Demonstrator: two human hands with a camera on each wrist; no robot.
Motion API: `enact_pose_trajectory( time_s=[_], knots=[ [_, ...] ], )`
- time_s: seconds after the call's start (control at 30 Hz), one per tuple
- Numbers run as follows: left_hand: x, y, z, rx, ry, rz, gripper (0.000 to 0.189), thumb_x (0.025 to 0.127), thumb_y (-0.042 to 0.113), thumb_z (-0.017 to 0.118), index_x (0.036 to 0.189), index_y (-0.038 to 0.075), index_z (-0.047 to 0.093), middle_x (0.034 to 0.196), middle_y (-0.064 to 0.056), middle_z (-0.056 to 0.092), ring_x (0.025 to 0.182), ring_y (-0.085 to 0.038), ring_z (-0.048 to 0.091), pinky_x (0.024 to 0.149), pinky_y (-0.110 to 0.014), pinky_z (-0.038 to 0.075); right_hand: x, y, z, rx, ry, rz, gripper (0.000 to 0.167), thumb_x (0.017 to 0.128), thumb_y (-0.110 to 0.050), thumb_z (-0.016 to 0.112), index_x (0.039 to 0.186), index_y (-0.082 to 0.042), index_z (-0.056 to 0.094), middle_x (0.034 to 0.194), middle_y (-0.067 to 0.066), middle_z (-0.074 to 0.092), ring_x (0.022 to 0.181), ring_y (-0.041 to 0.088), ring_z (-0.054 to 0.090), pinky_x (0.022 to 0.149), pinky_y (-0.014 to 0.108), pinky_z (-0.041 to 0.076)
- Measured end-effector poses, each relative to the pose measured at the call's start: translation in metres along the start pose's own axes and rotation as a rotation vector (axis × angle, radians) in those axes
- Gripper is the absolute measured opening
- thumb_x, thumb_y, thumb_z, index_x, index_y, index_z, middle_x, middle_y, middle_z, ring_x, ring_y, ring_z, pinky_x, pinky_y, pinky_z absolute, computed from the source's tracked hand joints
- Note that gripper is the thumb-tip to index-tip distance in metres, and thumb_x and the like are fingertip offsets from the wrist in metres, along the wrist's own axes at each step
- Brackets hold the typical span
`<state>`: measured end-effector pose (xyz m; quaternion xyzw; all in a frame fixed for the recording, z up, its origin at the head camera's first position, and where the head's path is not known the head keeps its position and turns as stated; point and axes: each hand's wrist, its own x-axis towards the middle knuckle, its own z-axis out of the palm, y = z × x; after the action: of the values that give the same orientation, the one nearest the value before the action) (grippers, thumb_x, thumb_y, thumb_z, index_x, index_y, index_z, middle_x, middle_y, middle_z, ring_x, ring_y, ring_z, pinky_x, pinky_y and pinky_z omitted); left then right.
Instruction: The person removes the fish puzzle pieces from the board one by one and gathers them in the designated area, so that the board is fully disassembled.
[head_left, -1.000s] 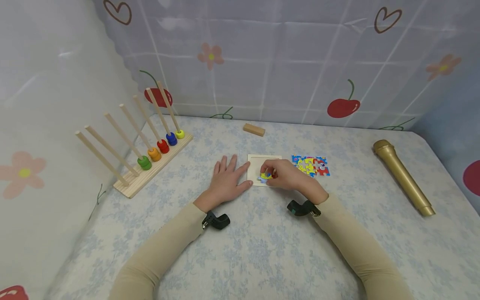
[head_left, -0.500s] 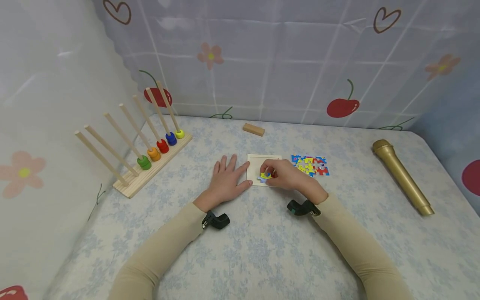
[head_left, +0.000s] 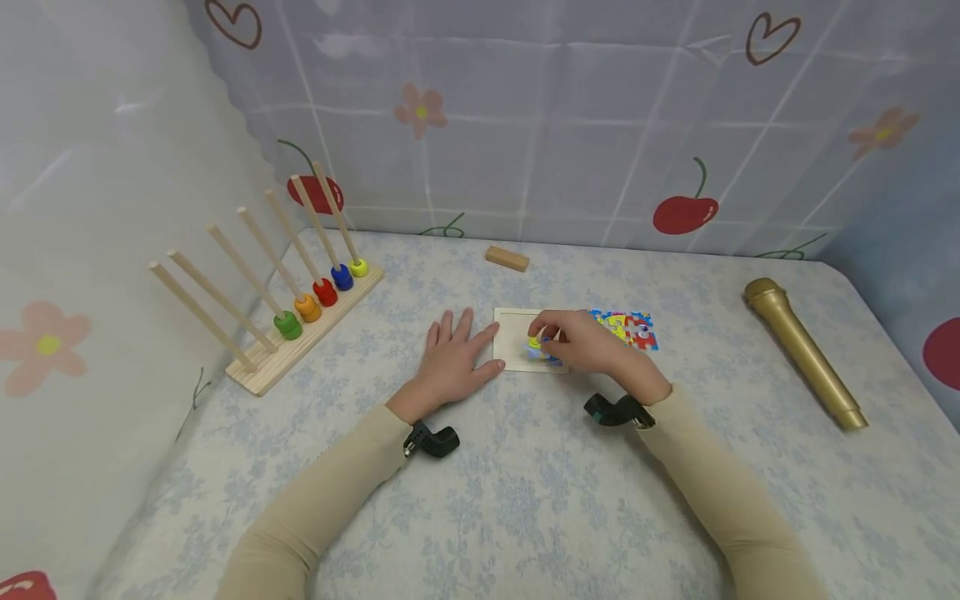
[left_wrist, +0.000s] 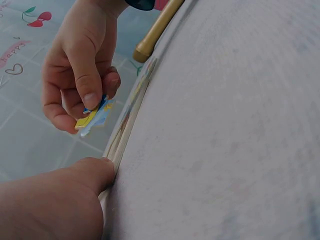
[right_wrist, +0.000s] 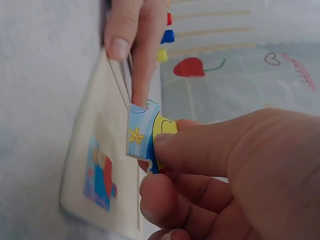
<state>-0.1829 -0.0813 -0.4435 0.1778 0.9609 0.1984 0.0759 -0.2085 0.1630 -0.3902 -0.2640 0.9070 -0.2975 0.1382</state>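
Note:
My right hand (head_left: pixel 581 340) pinches a light-blue and yellow jigsaw puzzle piece (right_wrist: pixel 142 130) between thumb and fingers, close over the wooden puzzle tray (head_left: pixel 510 354). A yellow flower is printed on the piece's blue part. Inside the tray, along one edge, lies a blue and red puzzle piece (right_wrist: pixel 102 175). My left hand (head_left: pixel 450 362) lies on the table with fingers spread, its thumb and index fingertips at the tray's left edge. Just right of the tray is a colourful group of puzzle pieces (head_left: pixel 642 330), partly hidden behind my right hand.
A wooden peg counting frame (head_left: pixel 315 332) with coloured rings stands at the left. One small wooden block (head_left: pixel 507 258) lies behind the tray, and a golden toy microphone (head_left: pixel 806 354) lies at the right. A patterned curtain (head_left: pixel 555 125) borders the table's back.
My right hand has shifted a little to the right with the puzzle piece, covering more of the loose pieces. My left hand has stayed in place.

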Motion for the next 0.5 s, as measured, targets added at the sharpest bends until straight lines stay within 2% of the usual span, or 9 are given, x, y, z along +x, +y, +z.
enact_pose_trajectory(
  time_s=[0.23,0.5],
  knots=[
    [-0.001,0.001,0.001,-0.016,0.011,0.006,0.066,0.102,0.052,0.052,0.16,0.025,0.036,0.171,-0.022,0.013,0.157,-0.05,0.0,0.124,-0.065,0.006,-0.026,0.019,-0.019,-0.043,0.056,0.069,0.018,0.098,-0.003,0.061,0.114,-0.006,0.068,0.1,0.014,0.068,0.067,0.017,0.055,0.062,0.031,0.049],
    [-0.001,-0.001,0.002,-0.012,0.02,0.018,0.066,0.102,0.051,0.052,0.16,0.024,0.037,0.171,-0.022,0.013,0.157,-0.05,0.001,0.124,-0.065,0.007,-0.055,0.04,-0.035,-0.105,0.1,0.142,0.018,0.096,-0.003,0.061,0.112,-0.005,0.069,0.099,0.013,0.068,0.079,0.021,0.055,0.07,0.031,0.048]
  ],
)
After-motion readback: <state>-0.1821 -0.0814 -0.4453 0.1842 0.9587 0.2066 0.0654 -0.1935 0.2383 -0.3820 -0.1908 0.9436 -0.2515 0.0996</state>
